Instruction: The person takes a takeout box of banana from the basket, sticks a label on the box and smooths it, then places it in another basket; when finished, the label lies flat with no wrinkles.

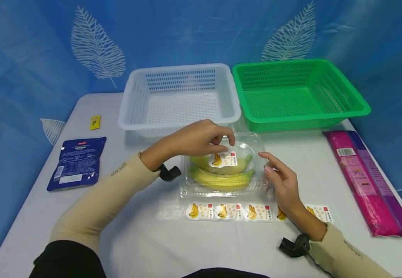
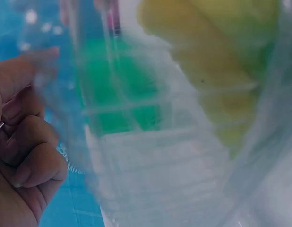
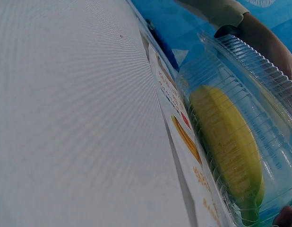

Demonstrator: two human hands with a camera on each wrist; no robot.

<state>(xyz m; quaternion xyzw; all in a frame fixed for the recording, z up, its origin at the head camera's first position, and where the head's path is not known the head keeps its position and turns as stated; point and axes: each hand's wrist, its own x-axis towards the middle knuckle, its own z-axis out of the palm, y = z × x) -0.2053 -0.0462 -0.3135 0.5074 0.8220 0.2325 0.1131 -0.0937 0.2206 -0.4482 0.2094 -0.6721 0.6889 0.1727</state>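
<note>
A clear plastic clamshell box (image 1: pixel 185 183) with its lid down lies mid-table. Two bananas (image 1: pixel 218 180) show inside it, one also filling much of the right wrist view. On the lid sits a white banana-picture label (image 1: pixel 229 158). My left hand (image 1: pixel 201 137) is bent over the lid, thumb tip close to the label's upper edge and index finger apart from the thumb. Beside the box's right edge is my right hand (image 1: pixel 284 189), its index finger and thumb spread, nothing between them. In the left wrist view the left fingers (image 2: pixel 32 137) curl loosely beside the blurred plastic.
A strip of banana labels (image 1: pixel 228 211) lies in front of the box. Behind stand a white basket (image 1: pixel 180 125) and a green basket (image 1: pixel 301 117). To the left are a blue pouch (image 1: pixel 79 162) and a small yellow packet (image 1: pixel 95 122); a pink-purple package (image 1: pixel 371 185) lies right.
</note>
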